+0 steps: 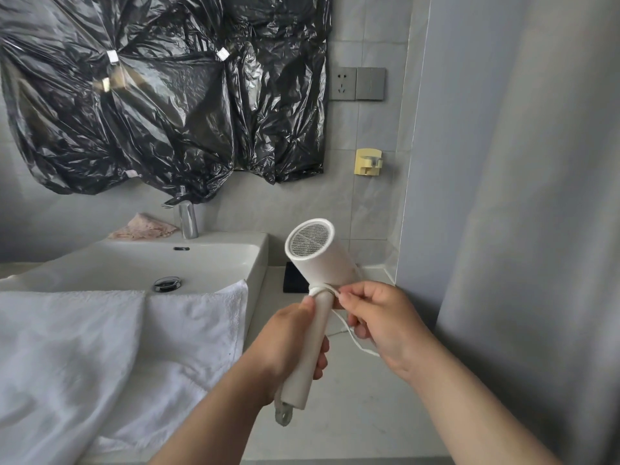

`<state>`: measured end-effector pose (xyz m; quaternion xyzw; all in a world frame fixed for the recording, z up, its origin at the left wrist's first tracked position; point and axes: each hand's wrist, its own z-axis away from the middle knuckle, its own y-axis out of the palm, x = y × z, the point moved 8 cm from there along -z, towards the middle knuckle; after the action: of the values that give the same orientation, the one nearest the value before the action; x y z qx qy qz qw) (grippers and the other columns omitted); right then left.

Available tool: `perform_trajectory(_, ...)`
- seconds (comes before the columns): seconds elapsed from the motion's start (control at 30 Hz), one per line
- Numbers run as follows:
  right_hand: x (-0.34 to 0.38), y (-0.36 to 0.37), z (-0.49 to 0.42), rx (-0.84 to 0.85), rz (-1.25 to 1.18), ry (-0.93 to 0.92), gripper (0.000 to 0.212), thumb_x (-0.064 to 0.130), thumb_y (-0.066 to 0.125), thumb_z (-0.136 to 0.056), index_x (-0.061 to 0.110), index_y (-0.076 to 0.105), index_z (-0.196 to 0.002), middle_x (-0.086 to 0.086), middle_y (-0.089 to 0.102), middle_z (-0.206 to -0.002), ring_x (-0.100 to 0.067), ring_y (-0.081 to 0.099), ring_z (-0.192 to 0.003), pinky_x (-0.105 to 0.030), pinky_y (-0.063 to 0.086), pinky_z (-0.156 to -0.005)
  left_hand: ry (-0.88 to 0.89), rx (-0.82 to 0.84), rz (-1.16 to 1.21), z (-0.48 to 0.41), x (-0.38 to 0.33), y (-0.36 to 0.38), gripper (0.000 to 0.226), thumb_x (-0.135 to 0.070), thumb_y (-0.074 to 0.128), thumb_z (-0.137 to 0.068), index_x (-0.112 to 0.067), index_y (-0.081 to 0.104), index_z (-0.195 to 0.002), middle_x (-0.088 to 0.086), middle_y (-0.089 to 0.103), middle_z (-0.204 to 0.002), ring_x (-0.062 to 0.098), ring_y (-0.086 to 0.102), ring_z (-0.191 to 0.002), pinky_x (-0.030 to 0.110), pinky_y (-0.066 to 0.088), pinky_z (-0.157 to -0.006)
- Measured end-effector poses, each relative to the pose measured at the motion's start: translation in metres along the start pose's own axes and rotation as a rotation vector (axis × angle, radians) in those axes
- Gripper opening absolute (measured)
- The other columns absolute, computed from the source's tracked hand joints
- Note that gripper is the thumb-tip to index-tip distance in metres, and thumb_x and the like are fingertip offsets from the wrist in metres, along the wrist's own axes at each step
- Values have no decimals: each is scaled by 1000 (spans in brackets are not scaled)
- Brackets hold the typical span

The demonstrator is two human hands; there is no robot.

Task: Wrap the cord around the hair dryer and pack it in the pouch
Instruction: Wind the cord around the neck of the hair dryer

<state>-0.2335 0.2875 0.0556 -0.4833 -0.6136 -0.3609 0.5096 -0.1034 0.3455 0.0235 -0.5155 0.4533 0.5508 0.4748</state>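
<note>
Your left hand (288,344) grips white hair dryer (313,280) by handle, held above countertop (352,397) right of sink (134,263), steadying it. Right hand (379,317) pinches white cord (339,325), one loop at handle top. Pouch not identifiable.

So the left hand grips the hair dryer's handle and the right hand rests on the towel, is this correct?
Not fully. In the head view the right hand pinches the cord beside the handle's top, away from the towel. The left hand does grip the hair dryer by its handle.
</note>
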Motion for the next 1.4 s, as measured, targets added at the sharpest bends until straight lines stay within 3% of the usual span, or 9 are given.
perform_trajectory(0.17, 3, 10, 3, 116, -100, 62, 12, 4, 65, -89, 14, 73, -88, 7, 62, -56, -5, 52, -50, -19, 39, -45, -98, 44, 235, 1, 4, 3, 52, -48, 40, -102, -1, 61, -94, 12, 59, -67, 24, 54, -51, 30, 45, -49)
perform_trajectory(0.37, 10, -7, -2, -71, 40, -65, 6, 18, 74, -84, 14, 75, -79, 8, 59, -49, -5, 50, -47, -22, 42, -50, -97, 190, 446, 7, -4, 16, 53, -48, 37, -101, -1, 59, -92, 12, 56, -65, 21, 50, -46, 26, 43, -41)
perform_trajectory(0.5, 0, -7, -3, -133, -4, -14, 17, 28, 77, -79, 11, 76, -78, -3, 75, -72, -8, 57, -53, -28, 47, -56, -96, 231, 512, 9, -2, 22, 52, -49, 38, -99, -2, 59, -92, 12, 55, -64, 20, 49, -45, 24, 43, -41)
perform_trajectory(0.6, -23, 2, -5, -26, -92, 153, 30, 40, 74, -79, 10, 73, -77, -7, 73, -73, -16, 51, -60, -29, 39, -55, -85, 268, 559, 8, 0, 24, 56, -50, 43, -91, -2, 70, -82, 11, 54, -63, 19, 48, -44, 23, 42, -39)
perform_trajectory(0.8, -36, 24, -5, 314, -343, 230, 72, 46, 76, -74, -7, 60, -121, -8, 58, -70, -23, 43, -63, -33, 32, -57, -123, 353, 575, 13, 3, 32, 52, -49, 47, -85, 0, 66, -84, 14, 54, -64, 24, 51, -45, 26, 45, -41)
perform_trajectory(1.0, -26, 30, -3, 468, -462, 154, 30, 35, 64, -83, 7, 65, -72, -11, 51, -57, -26, 54, -44, -34, 42, -50, -137, 412, 556, 13, 6, 36, 56, -50, 40, -92, 1, 63, -95, 18, 57, -72, 27, 55, -51, 29, 49, -47)
perform_trajectory(1.13, -30, 27, -5, 416, -438, 155, 28, 31, 73, -73, 7, 67, -85, -7, 56, -62, -20, 51, -47, -33, 32, -50, -205, 383, 549, 16, 12, 33, 60, -51, 39, -93, 4, 65, -90, 20, 58, -73, 30, 58, -54, 34, 53, -49)
perform_trajectory(1.27, -32, 19, -8, 346, -418, 163, 44, 19, 74, -71, 7, 60, -111, -6, 51, -82, -11, 35, -56, -24, 23, -48, -166, 70, 217, 5, 20, -14, 47, -42, 48, -97, 0, 68, -88, 18, 62, -74, 27, 62, -58, 35, 53, -58)
perform_trajectory(1.4, -28, 12, -11, 374, -298, 163, 58, 23, 81, -68, 7, 59, -118, -13, 48, -93, -23, 37, -73, -31, 23, -59, 580, -646, -517, 25, -54, -98, 44, -43, 56, -74, -15, 60, -107, 2, 60, -93, 17, 58, -82, 35, 50, -77)
